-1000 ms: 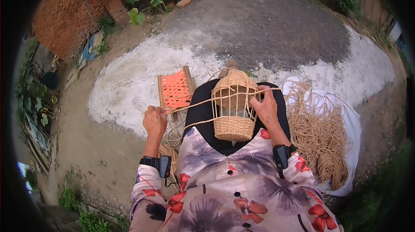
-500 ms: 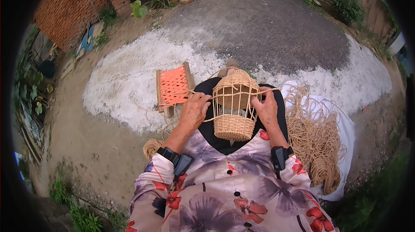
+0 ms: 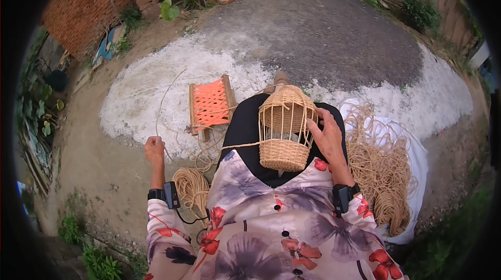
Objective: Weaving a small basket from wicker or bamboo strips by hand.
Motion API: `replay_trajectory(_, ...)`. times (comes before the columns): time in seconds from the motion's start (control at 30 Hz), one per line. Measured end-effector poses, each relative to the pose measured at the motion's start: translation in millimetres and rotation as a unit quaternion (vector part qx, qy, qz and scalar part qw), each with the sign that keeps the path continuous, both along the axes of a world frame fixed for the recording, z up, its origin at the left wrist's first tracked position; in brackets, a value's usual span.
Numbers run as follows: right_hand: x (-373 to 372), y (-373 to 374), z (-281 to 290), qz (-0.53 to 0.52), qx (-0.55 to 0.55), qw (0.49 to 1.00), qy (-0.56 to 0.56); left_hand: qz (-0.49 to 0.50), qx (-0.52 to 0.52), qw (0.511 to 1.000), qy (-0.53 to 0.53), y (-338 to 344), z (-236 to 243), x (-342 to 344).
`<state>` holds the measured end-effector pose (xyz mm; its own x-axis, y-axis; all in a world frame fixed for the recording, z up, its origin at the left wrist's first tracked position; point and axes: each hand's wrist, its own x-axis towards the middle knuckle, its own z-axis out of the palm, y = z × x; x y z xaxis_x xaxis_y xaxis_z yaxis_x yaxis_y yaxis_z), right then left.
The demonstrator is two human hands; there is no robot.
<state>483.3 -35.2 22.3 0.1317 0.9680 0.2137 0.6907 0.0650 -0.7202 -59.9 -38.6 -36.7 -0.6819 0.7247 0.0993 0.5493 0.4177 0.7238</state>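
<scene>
A half-woven tan basket (image 3: 284, 155) rests between my knees, with a woven base, a band of bare upright stakes and a woven far part. My right hand (image 3: 329, 136) grips its right side, thumb against the stakes and fingers behind. Out to the left, well away from the basket, my left hand (image 3: 154, 149) is closed on a thin cord (image 3: 160, 105), whose loose end arcs up over the white ground. Another strand of cord (image 3: 240, 146) runs leftward from the basket's woven base across my lap.
Left of my knees stands a low wooden stool (image 3: 211, 103) with an orange woven seat. A coil of tan cord (image 3: 191, 188) lies by my left side. On the right, a tangled heap of cord (image 3: 378, 157) covers a white cloth (image 3: 417, 175). Brick walls (image 3: 83, 11) and plants border the yard.
My left hand has left the basket and swung out to the left, drawing a cord with it. My right hand stays at the basket's right side, slightly shifted.
</scene>
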Motion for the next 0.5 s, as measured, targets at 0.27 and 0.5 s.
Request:
replay_trajectory(0.27,-53,-2,64,0.067,0.1,0.984,-0.128,-0.209,-0.045,0.913,-0.346,3,65,112)
replay_trajectory(0.5,-77,12,53,0.098,0.086,0.965,-0.226,-0.418,-0.099,0.76,-0.487,29,100,271)
